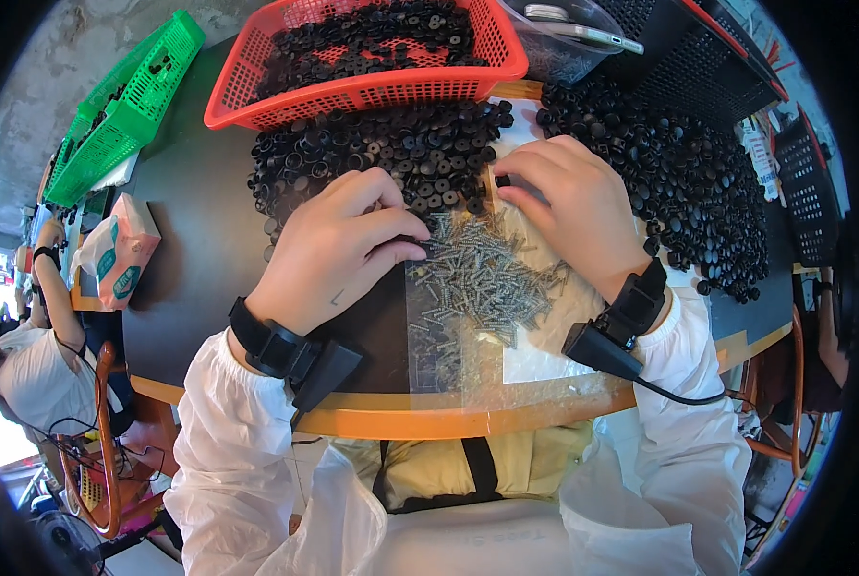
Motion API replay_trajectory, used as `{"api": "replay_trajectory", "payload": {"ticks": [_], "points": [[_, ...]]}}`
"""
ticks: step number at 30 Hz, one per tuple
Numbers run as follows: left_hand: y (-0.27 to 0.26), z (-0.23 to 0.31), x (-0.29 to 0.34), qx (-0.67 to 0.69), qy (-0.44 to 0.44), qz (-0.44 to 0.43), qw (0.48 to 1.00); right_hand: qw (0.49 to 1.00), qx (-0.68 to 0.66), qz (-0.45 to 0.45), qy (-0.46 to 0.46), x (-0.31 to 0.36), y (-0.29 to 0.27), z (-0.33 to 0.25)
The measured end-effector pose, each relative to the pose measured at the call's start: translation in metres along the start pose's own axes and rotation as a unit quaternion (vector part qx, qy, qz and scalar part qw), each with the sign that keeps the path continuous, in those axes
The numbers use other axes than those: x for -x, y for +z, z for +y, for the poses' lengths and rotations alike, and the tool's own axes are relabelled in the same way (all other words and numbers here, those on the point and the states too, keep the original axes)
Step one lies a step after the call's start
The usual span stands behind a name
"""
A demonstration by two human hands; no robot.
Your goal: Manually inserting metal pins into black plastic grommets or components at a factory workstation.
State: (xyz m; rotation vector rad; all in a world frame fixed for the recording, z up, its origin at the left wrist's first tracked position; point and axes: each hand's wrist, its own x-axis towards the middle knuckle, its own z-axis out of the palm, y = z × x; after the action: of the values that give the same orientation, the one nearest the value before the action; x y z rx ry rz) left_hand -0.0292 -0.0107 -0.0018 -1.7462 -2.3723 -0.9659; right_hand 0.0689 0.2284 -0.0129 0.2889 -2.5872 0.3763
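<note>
My left hand [348,230] is over the left edge of a heap of silver screws [487,278], its thumb and fingers pinched together. What sits between those fingertips is too small to make out. My right hand [578,197] is above the upper right of the screws, with a small black plastic piece [502,180] between thumb and fingers. Just beyond my hands spreads a pile of round black plastic parts [400,154], many with a centre hole. To the right of my right hand lies another heap of black caps [698,182] with smooth round tops.
A red basket [372,94] of black parts stands at the back; a green basket [151,86] is far left. A tissue pack [132,250] lies on the dark table [208,298]. A clear tub [554,58] holds a phone. Other people sit at both sides.
</note>
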Motion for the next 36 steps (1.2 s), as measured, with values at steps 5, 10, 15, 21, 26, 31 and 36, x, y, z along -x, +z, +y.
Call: {"api": "replay_trajectory", "payload": {"ticks": [5,10,15,21,26,31,36], "points": [[0.004,-0.001,0.0,-0.002,0.001,-0.005,1.0,0.996,-0.073,0.035,0.035,0.003,0.003,-0.002],[0.005,0.002,-0.003,-0.023,0.016,-0.015,0.999,0.996,-0.086,0.025,0.016,0.004,-0.001,-0.004],[0.004,0.004,-0.003,-0.006,-0.019,-0.046,0.999,0.994,-0.107,0.01,0.027,0.004,-0.003,-0.012],[0.005,0.004,-0.002,0.008,-0.034,-0.021,0.999,0.982,-0.179,-0.011,0.054,0.007,-0.004,-0.016],[0.006,0.01,-0.002,0.115,-0.124,0.023,0.985,0.891,-0.396,-0.082,0.205,0.005,-0.01,-0.028],[0.003,0.022,-0.005,0.152,-0.061,0.047,0.985,0.783,-0.569,-0.083,0.237,0.008,-0.006,-0.031],[0.006,0.031,0.0,0.272,-0.126,0.087,0.95,0.724,-0.631,-0.087,0.263,0.007,-0.006,-0.035]]}}
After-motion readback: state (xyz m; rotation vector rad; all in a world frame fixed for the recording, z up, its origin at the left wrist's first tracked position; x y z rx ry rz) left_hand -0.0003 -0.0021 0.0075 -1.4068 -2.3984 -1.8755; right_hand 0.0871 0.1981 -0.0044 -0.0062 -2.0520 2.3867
